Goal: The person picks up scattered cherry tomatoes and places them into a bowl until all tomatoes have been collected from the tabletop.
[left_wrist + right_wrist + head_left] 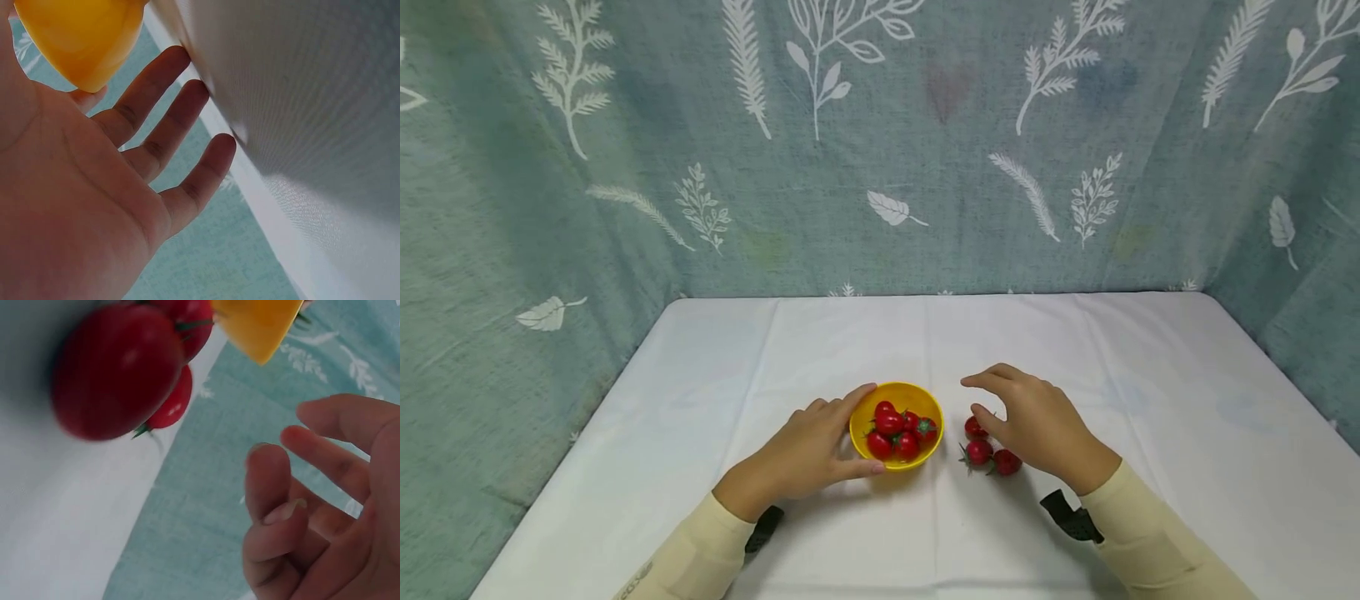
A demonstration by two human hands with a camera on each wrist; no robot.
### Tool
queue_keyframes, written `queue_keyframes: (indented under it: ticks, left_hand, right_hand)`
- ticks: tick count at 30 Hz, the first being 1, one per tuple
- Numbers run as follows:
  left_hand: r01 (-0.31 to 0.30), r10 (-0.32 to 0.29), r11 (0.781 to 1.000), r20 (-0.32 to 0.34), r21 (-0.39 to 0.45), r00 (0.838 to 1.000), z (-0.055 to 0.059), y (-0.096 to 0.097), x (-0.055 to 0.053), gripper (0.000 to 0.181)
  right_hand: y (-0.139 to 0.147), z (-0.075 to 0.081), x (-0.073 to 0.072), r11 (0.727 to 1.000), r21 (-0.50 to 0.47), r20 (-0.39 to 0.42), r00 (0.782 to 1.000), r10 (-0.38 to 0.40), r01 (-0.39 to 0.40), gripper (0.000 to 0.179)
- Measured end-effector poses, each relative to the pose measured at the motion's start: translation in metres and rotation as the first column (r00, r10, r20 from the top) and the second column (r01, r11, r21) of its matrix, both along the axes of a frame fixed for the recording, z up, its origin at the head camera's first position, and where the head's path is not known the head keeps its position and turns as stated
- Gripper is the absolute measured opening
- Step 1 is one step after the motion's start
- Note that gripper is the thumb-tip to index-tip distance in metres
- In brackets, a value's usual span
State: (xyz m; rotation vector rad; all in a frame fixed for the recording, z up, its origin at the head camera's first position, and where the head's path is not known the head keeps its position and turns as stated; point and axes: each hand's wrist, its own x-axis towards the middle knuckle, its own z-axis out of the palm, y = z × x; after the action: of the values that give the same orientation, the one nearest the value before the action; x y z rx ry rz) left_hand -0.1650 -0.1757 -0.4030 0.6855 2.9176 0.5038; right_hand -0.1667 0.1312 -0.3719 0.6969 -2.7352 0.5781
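Note:
A yellow bowl (pixel 898 394) stands on the white-covered table with several red cherry tomatoes (pixel 889 422) in it. My left hand (pixel 808 450) steadies it from the left, forefinger along the far rim and thumb at the near side. In the left wrist view the other three fingers (pixel 165 115) spread below the bowl (pixel 87 37), tips at the cloth. Right of the bowl, three more cherry tomatoes (pixel 978 452) with green stems lie close together. Over them hovers my right hand (pixel 1041 421), thumb and forefinger apart, nothing between them. The right wrist view shows these tomatoes (pixel 119 372) large, beyond the fingers.
A white cloth (pixel 760 350) covers the table. Blue-green curtains (pixel 850 183) with white leaf prints hang behind it and at both sides. Dark straps (pixel 1071 517) sit at the wrists, over cream sleeves.

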Motion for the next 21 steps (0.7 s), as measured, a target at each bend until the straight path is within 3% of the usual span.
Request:
queue_keyframes:
  ticks: [4, 10, 21]
  left_hand:
    - [0.002, -0.002, 1.0, 0.006, 0.013, 1.0, 0.002, -0.001, 0.001, 0.103]
    - [0.005, -0.005, 1.0, 0.017, 0.029, 1.0, 0.005, 0.0, 0.001, 0.103]
    - [-0.001, 0.001, 1.0, 0.017, 0.01, 1.0, 0.003, 0.0, 0.001, 0.104]
  right_hand:
    - [0.006, -0.001, -0.003, 0.999, 0.046, 0.114, 0.993, -0.018, 0.013, 0.035]
    - [0.011, -0.004, -0.008, 0.994, 0.095, 0.261, 0.965, 0.028, -0.055, 0.032]
    - [0.011, -0.014, -0.011, 0.989, 0.143, 0.313, 0.95, -0.001, -0.046, 0.028]
